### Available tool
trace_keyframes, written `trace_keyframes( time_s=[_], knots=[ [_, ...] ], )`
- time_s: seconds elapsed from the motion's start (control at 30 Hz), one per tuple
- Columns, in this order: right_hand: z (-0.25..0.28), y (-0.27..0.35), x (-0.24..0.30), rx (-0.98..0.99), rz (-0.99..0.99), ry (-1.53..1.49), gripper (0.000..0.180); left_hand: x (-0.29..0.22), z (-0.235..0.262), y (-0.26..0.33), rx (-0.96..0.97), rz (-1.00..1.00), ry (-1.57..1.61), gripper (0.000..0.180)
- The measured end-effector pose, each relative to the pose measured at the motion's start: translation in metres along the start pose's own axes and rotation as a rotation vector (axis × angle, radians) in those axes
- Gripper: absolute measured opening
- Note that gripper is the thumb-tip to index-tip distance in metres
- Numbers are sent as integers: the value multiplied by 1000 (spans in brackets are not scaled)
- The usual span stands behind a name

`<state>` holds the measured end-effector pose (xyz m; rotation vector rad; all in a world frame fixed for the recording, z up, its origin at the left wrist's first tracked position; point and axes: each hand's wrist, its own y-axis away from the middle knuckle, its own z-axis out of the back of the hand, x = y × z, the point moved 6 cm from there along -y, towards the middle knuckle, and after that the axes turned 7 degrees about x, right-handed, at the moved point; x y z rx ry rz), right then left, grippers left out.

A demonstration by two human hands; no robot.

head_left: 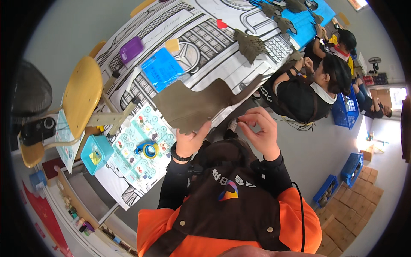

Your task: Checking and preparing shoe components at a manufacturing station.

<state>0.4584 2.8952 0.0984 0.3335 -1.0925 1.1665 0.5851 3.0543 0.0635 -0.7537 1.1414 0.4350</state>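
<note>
My left hand (191,142) grips the lower edge of a large, irregularly cut olive-brown sheet (192,103), perhaps leather or fabric, with the thumb on top. The sheet spreads over the table's near edge, and a narrow strip of it runs off to the right. To the right of it, my right hand (264,133) is raised apart from the sheet, thumb and forefinger pinched together. A tiny dark bit shows at those fingertips, too small to name.
A printed cloth (214,38) covers the table. On it lie a blue packet (162,68), a purple tray (131,49), tape rolls (150,150) and more olive-brown pieces (249,46). A turquoise bin (96,154) stands left. Co-workers sit along the right side, one close (306,94).
</note>
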Motion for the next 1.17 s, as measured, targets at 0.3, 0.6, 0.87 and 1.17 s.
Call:
trace_keyframes(
  time_s=[0.3, 0.6, 0.87, 1.17],
  knots=[
    [64, 11, -103, 145, -185, -139, 9, 174, -113, -72, -230, 805, 635, 24],
    [132, 41, -186, 61, -335, 11, 9, 270, -287, -282, -392, 781, 1458, 14],
    [167, 74, -211, 58, -568, 155, 8, 381, -406, -364, -575, 789, 1477, 43],
    [177, 60, -229, 22, -619, 190, 7, 277, -354, -376, -61, 293, -639, 36]
  ],
)
